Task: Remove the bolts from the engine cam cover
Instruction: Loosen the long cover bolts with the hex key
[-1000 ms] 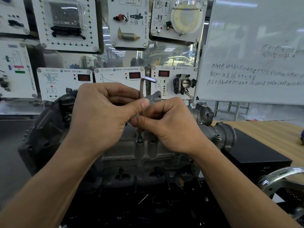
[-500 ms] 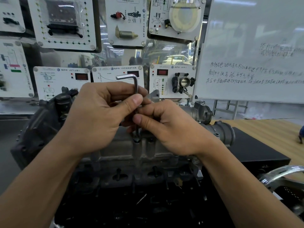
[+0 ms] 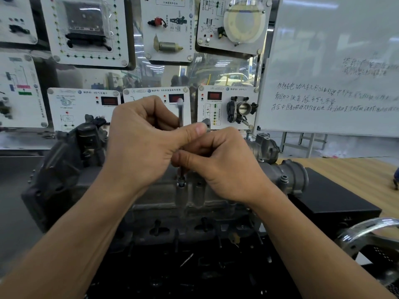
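Bolt [image 3: 181, 184], perhaps half-raised, carries the hex key [image 3: 181, 117]; my left hand [image 3: 146, 143] pinches it from nine o'clock, right hand [image 3: 224, 167] from four.

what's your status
Left hand, right hand both pinch thin grey metal hex key, upright. Tip in small silver bolt on grey cam cover. Nothing blocking.

a whiteboard [image 3: 334, 61] with handwritten lines stands far right. white training panels [image 3: 84, 104] hang across the far side; one carries a throttle body [image 3: 241, 108]. at right, a black box [image 3: 336, 199] sits on a wooden tabletop [image 3: 356, 175], a curved shiny metal bar [image 3: 367, 229] nearer.
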Demonstrator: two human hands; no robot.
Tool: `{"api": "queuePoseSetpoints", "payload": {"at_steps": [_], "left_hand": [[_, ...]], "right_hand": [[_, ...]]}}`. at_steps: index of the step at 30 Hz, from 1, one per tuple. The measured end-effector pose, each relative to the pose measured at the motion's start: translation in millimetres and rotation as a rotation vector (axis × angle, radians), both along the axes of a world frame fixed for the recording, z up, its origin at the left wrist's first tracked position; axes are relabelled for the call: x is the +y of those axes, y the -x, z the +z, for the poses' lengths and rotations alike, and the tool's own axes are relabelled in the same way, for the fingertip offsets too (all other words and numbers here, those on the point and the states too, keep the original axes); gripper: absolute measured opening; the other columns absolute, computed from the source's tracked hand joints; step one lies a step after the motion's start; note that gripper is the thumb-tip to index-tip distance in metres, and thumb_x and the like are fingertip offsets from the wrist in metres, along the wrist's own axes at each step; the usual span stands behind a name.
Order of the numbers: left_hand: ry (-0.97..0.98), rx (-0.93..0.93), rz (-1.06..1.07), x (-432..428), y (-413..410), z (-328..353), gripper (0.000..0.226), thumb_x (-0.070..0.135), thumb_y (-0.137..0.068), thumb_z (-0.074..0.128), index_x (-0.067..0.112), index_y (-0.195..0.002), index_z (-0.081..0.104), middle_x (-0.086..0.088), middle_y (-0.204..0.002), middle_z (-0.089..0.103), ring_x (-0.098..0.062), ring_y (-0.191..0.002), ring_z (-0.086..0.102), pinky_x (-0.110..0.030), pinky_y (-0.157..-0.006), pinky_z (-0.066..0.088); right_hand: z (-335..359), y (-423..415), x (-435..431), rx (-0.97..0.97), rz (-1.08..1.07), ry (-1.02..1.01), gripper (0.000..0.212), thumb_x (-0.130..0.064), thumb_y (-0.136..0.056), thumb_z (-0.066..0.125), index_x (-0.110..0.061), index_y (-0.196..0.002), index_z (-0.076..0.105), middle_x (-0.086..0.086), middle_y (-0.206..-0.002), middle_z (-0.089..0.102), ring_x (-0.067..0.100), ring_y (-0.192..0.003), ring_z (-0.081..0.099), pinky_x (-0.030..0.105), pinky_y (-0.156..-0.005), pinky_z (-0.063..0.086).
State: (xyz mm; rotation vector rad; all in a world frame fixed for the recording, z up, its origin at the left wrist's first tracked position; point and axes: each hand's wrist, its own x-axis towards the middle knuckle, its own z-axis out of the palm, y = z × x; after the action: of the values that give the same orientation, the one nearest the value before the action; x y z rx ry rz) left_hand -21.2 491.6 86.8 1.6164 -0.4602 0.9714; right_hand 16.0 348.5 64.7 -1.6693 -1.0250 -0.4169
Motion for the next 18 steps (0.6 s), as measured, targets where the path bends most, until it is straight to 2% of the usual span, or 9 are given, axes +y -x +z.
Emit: {"api": "queuePoseSetpoints", "payload": {"at_steps": [1, 3, 4, 7, 12, 14, 15, 17, 18], "left_hand": [[-0.010, 0.000, -0.001, 1, -1, 0, 0.039, 0.039, -0.053, 0.087, 0.018, -0.062, 0.055, 0.006, -0.052, 0.058, -0.007, -0.046, 0.054, -0.021, -0.044, 0.048], [-0.044, 0.028, -0.070, 4, 0, -1, 0.033, 0.037, -0.059, 0.085, 0.019, -0.070, 0.060, 0.004, -0.062, 0.064, -0.012, -0.054, 0.060, -0.026, -0.048, 0.054], [-0.074, 0.050, -0.120, 6, 1, -2, 0.027, 0.034, -0.065, 0.083, 0.020, -0.078, 0.064, 0.004, -0.070, 0.069, -0.014, -0.061, 0.064, -0.030, -0.054, 0.058], [-0.198, 0.082, -0.205, 13, 5, -6, 0.019, 0.030, -0.082, 0.069, 0.025, -0.100, 0.071, 0.005, -0.092, 0.076, -0.024, -0.083, 0.072, -0.040, -0.071, 0.059], [-0.223, 0.069, -0.220, 18, 7, -6, 0.020, 0.020, -0.087, 0.060, 0.023, -0.103, 0.071, 0.007, -0.093, 0.077, -0.016, -0.083, 0.074, -0.031, -0.068, 0.062], [-0.174, 0.059, -0.193, 16, 5, -7, 0.016, 0.020, -0.084, 0.064, 0.021, -0.098, 0.072, 0.007, -0.087, 0.077, -0.013, -0.080, 0.075, -0.027, -0.067, 0.061], [-0.154, 0.050, -0.178, 15, 4, -7, 0.015, 0.021, -0.081, 0.067, 0.021, -0.095, 0.073, 0.007, -0.084, 0.077, -0.012, -0.079, 0.075, -0.026, -0.067, 0.061], [-0.121, 0.036, -0.150, 14, 2, -6, 0.013, 0.025, -0.076, 0.072, 0.022, -0.089, 0.074, 0.005, -0.079, 0.077, -0.013, -0.076, 0.075, -0.023, -0.068, 0.059], [-0.106, 0.034, -0.138, 14, 2, -6, 0.012, 0.027, -0.074, 0.074, 0.024, -0.085, 0.075, 0.004, -0.077, 0.077, -0.013, -0.074, 0.075, -0.021, -0.067, 0.058]], "right_hand": [[1, 1, -1, -0.003, 0.007, 0.041, 0.014, -0.010, -0.086, 0.074, 0.003, -0.080, 0.076, 0.015, -0.072, 0.074, 0.031, -0.063, 0.068, 0.039, -0.057, 0.054], [4, 2, -5, -0.010, 0.019, 0.126, 0.014, -0.010, -0.092, 0.068, 0.000, -0.088, 0.077, 0.010, -0.080, 0.077, 0.018, -0.071, 0.072, 0.030, -0.063, 0.055], [6, 3, -7, -0.013, 0.026, 0.165, 0.015, -0.009, -0.094, 0.065, -0.001, -0.091, 0.077, 0.008, -0.084, 0.077, 0.011, -0.074, 0.072, 0.023, -0.066, 0.054], [9, 3, -10, -0.013, 0.033, 0.245, 0.020, -0.010, -0.099, 0.058, 0.000, -0.098, 0.075, 0.001, -0.089, 0.076, 0.002, -0.082, 0.070, 0.019, -0.075, 0.052], [11, 5, -8, -0.026, 0.029, 0.317, 0.024, -0.009, -0.102, 0.051, 0.001, -0.102, 0.073, 0.000, -0.098, 0.075, 0.006, -0.093, 0.070, 0.025, -0.088, 0.055], [10, 4, -8, -0.020, 0.037, 0.300, 0.025, -0.011, -0.102, 0.052, 0.001, -0.103, 0.073, 0.002, -0.097, 0.075, 0.011, -0.092, 0.071, 0.032, -0.089, 0.056], [9, 3, -8, -0.020, 0.033, 0.283, 0.025, -0.014, -0.101, 0.054, 0.002, -0.101, 0.074, 0.009, -0.095, 0.075, 0.020, -0.089, 0.071, 0.041, -0.086, 0.056], [6, 1, -7, -0.019, 0.031, 0.224, 0.030, -0.022, -0.096, 0.063, 0.006, -0.093, 0.073, 0.030, -0.086, 0.070, 0.042, -0.079, 0.066, 0.054, -0.073, 0.053], [5, 1, -7, -0.011, 0.040, 0.182, 0.032, -0.024, -0.093, 0.068, 0.008, -0.090, 0.072, 0.036, -0.084, 0.066, 0.047, -0.076, 0.063, 0.056, -0.067, 0.051]]}}
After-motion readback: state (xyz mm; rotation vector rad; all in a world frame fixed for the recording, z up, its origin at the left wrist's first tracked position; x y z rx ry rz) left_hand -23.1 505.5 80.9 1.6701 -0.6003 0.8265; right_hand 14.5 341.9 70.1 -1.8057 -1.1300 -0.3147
